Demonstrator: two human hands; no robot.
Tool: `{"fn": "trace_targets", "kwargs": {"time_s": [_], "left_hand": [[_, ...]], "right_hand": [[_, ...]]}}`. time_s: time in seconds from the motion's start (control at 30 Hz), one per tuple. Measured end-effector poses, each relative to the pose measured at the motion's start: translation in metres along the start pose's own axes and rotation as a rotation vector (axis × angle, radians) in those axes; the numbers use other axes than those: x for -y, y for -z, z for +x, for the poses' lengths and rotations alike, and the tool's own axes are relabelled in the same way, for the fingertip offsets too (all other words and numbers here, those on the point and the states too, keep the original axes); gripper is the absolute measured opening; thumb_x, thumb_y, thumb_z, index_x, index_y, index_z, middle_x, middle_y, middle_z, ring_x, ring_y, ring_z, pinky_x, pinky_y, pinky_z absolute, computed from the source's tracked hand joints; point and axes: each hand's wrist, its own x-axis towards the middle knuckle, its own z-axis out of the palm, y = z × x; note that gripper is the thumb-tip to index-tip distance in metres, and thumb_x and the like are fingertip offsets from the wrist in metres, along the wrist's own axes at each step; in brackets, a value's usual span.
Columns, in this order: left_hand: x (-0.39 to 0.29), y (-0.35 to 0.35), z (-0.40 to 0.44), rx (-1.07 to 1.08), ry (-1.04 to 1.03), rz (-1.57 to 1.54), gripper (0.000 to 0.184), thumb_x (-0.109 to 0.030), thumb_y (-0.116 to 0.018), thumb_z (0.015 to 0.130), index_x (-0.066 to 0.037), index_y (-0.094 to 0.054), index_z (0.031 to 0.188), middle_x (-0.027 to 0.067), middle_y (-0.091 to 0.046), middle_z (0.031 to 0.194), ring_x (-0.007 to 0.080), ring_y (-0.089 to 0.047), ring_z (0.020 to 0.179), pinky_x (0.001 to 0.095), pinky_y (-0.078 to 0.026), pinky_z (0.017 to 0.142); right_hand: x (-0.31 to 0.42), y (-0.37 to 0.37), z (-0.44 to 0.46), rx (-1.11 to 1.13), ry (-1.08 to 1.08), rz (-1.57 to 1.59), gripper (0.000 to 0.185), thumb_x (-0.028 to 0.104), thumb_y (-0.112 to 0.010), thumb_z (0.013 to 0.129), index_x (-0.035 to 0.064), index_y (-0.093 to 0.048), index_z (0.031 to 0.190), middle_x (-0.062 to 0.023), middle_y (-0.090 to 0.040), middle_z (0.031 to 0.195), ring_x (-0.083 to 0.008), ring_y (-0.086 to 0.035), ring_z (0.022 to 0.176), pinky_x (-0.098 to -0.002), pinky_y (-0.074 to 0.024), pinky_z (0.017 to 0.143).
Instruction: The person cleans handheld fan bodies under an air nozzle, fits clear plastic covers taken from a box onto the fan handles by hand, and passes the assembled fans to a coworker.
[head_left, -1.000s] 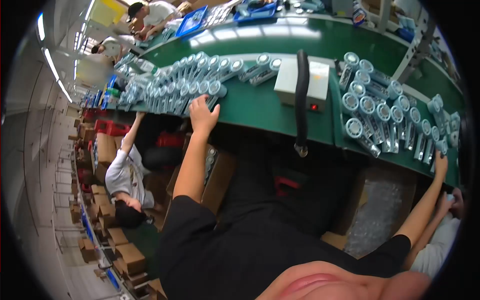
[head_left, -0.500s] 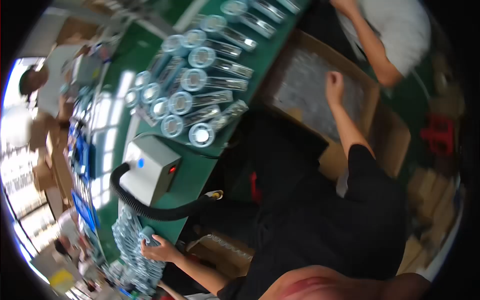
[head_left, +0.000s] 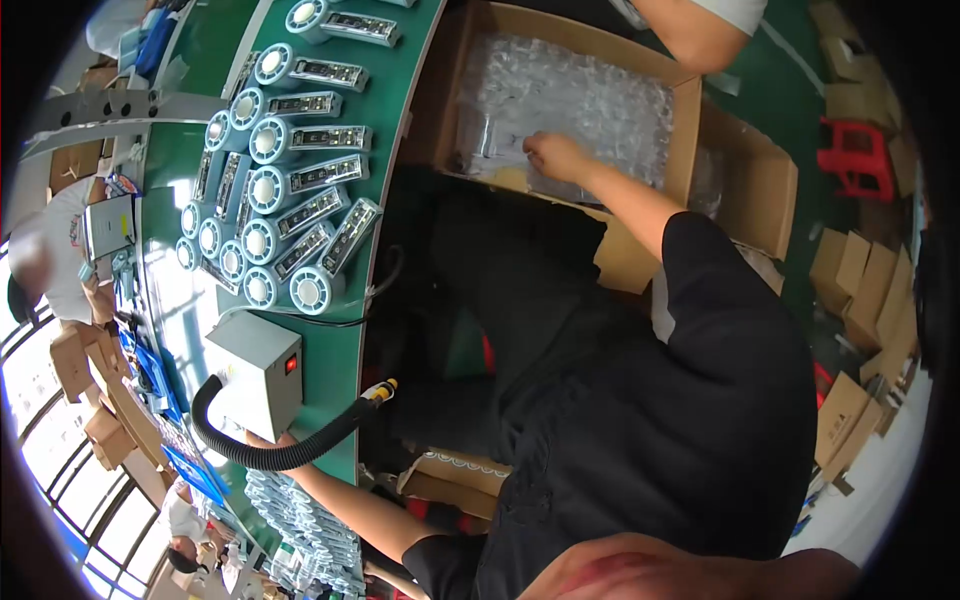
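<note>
My right hand (head_left: 556, 157) is over a cardboard box (head_left: 683, 140) of clear plastic wrapping (head_left: 590, 90). Its fingers are curled closed; whatever they may hold is hidden. My left hand (head_left: 284, 440) is at the lower side of a grey metal box (head_left: 250, 365) with a red switch. A black corrugated hose (head_left: 300, 452) crosses in front of that hand and hides most of its fingers. Rows of light-blue, fan-shaped parts (head_left: 268, 140) with round vented heads and circuit boards in their handles lie on the green table (head_left: 335, 375).
A pile of small light-blue parts (head_left: 300, 520) lies beyond my left forearm. Another person's arm (head_left: 690, 30) is beside the plastic-filled box. A red stool (head_left: 856, 160) and stacked cartons (head_left: 865, 300) stand on the far right. More people sit across the table.
My left hand has left the pile of light-blue parts and moved to the grey box. My right hand has lowered towards the plastic wrapping. The view has turned and shifted.
</note>
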Motion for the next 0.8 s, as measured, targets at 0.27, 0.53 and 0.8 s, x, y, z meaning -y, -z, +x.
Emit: {"fn": "trace_targets", "kwargs": {"time_s": [0.27, 0.53, 0.8], "left_hand": [[0.005, 0.021, 0.001, 0.108, 0.127, -0.004, 0.066, -0.012, -0.07, 0.081, 0.003, -0.048, 0.141, 0.0264, -0.062, 0.126, 0.0414, -0.063, 0.113, 0.0468, -0.049, 0.098], [-0.126, 0.156, -0.058, -0.27, 0.714, -1.052, 0.033, -0.016, -0.059, 0.099, 0.002, -0.046, 0.123, 0.0122, -0.065, 0.1, 0.0185, -0.065, 0.086, 0.0298, -0.052, 0.08], [-0.194, 0.093, -0.247, 0.378, 0.784, -2.575, 0.081, -0.001, -0.06, 0.081, 0.007, -0.026, 0.154, 0.0227, -0.054, 0.133, 0.0136, -0.046, 0.068, 0.0226, -0.04, 0.054]], "right_hand": [[-0.002, -0.008, 0.063, 0.535, -0.181, 0.05, 0.025, 0.009, -0.057, 0.092, 0.0038, -0.06, 0.116, -0.0205, -0.071, 0.103, -0.0389, -0.069, 0.092, -0.045, -0.0576, 0.082], [-0.005, -0.022, 0.058, 0.322, -0.194, -0.326, 0.032, 0.017, -0.065, 0.088, 0.0025, -0.062, 0.117, -0.0209, -0.072, 0.106, -0.0399, -0.069, 0.096, -0.0453, -0.0571, 0.085], [-0.013, -0.026, 0.036, -0.03, 0.024, -0.253, 0.041, 0.024, -0.073, 0.084, 0.0013, -0.065, 0.117, -0.0213, -0.072, 0.109, -0.0409, -0.069, 0.101, -0.0455, -0.0567, 0.088]]}}
